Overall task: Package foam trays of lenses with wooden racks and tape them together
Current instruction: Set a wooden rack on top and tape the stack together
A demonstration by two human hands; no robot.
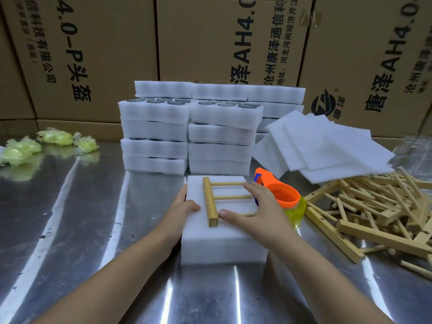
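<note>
step in hand: rack seating, tape not yet on. the foam bundle (222,239) is set on the desk (70,218) dead centre, with one wooden rack (211,199) laid flat on its top face, long rail at 9 o'clock and rungs run toward 3. the left hand (184,206) is clamped on the bundle's 9 o'clock edge, thumb on top and fingers down the side. the right hand (254,206) is spread flat over the rungs, with its thumb tip at the rail's near end (the far rail is hidden under the palm). no rack can be seen under the bundle; cannot tell.

the tape dispenser (284,192) is parked at 2 o'clock, just beside the right hand. loaded tray stacks (154,136) are kept at 12, the spare rack pile (374,206) at 3.

next move, as judged: the rack is to be squared on the foam and kept pinned by the left hand while the dispenser is fetched by the right. risk: the rack gets skewed once pressure is released.
</note>
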